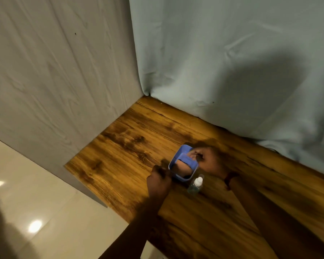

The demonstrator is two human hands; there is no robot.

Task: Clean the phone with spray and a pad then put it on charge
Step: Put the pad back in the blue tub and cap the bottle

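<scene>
Wood-grain laminate, warm brown with dark streaks, is being shown as the table top, which is set into a corner formed by a pale grey wood-textured panel on the left and a light blue-grey curtain hanging along the far edge. Glossy cream floor tiles are being lit by two bright reflections at the lower left, and a broad shadow is being cast across the curtain on the right. Near the middle of the table top, a small blue plastic container with rounded corners and an inner divider is being handled from both sides. The left hand is being held against the container's near left edge with its fingers curled, though motion blur is preventing it from being told whether the rim is actually being gripped. The right hand is being reached over the container's far right rim, its fingertips dipping toward the compartment there; whether anything is being pinched cannot be told. Something pinkish-tan is being seen inside the container, too blurred to be identified. A small clear spray bottle with a white cap is standing upright just beside the container's near right corner, between the two forearms. A dark red band is being worn on the right wrist. No phone can be made out; its position cannot be told.
</scene>
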